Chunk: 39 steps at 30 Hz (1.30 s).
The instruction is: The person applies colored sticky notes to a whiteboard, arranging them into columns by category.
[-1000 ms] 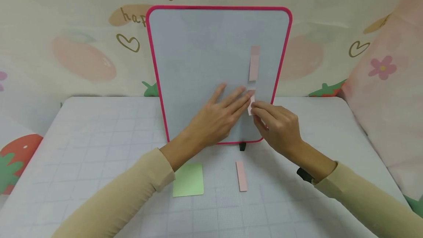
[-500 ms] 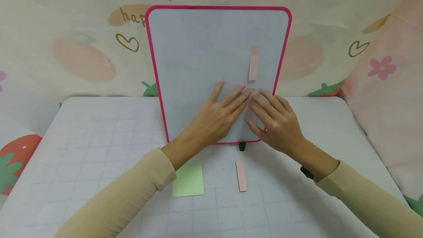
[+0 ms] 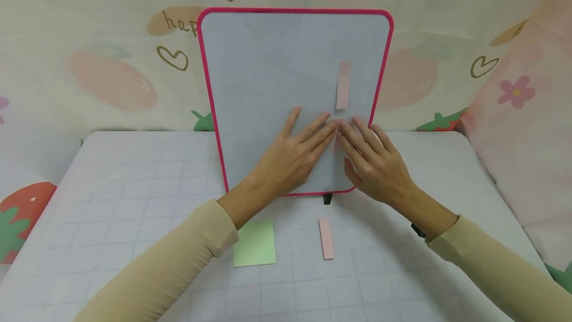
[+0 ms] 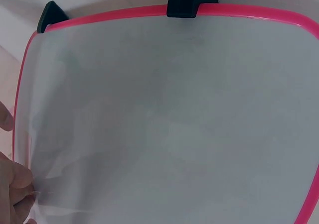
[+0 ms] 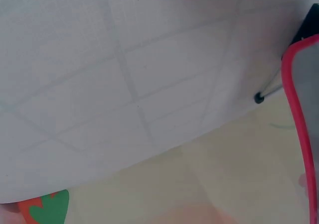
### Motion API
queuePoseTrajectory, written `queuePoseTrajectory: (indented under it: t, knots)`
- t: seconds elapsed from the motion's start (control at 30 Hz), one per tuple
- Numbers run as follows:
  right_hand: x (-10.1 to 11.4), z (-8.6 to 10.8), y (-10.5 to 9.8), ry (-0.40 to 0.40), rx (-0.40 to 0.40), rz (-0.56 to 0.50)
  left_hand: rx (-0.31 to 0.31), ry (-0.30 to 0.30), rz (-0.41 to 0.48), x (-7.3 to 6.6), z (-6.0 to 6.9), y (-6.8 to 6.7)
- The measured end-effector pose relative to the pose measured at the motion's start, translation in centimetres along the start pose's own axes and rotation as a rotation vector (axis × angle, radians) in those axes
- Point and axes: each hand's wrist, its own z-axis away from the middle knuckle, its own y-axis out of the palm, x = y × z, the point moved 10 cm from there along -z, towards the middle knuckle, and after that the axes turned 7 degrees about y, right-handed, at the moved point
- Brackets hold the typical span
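Note:
A whiteboard [image 3: 272,63] with a pink frame stands upright on the table. On its right part hangs a pink paper strip [image 3: 342,91]. Just below, a second pink strip [image 3: 339,144] is partly covered by fingers. My left hand [image 3: 290,160] lies on the board with spread, straight fingers, its fingertips at the lower strip's top end. From the right, my right hand [image 3: 375,160] rests its extended fingers on that same strip, fingertips meeting the left ones. In the left wrist view the board [image 4: 174,109] fills most of the picture, with some fingers [image 4: 17,176] at the left edge.
On the table [image 3: 147,242] before the board lie a green square sticky note [image 3: 255,245], partly behind the left sleeve, and a pink strip [image 3: 326,238]. A black foot [image 3: 327,198] supports the board. A patterned cloth [image 3: 111,24] hangs behind.
My right hand has gone from pinching the lower strip's edge to lying on it with straightened fingers, and has slid slightly up toward the left fingertips. The left hand has hardly moved.

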Motion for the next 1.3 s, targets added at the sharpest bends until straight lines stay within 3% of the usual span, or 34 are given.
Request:
queuePoseTrajectory:
  t: [0.2, 0.5, 0.8, 1.3]
  knots:
    - [-0.1, -0.4, 0.0, 0.007, -0.005, 0.012, 0.003, -0.001, 0.010, 0.0, 0.1, 0.0]
    - [0.2, 0.2, 0.8, 0.008, 0.057, 0.015, -0.025, 0.011, 0.013, -0.3, 0.4, -0.1]
    - [0.3, 0.2, 0.9, -0.020, 0.054, 0.033, 0.002, 0.055, -0.010, -1.1, 0.6, 0.3]
    - [0.6, -0.3, 1.5, -0.020, 0.141, 0.021, 0.020, 0.046, 0.009, -0.9, 0.9, 0.0]
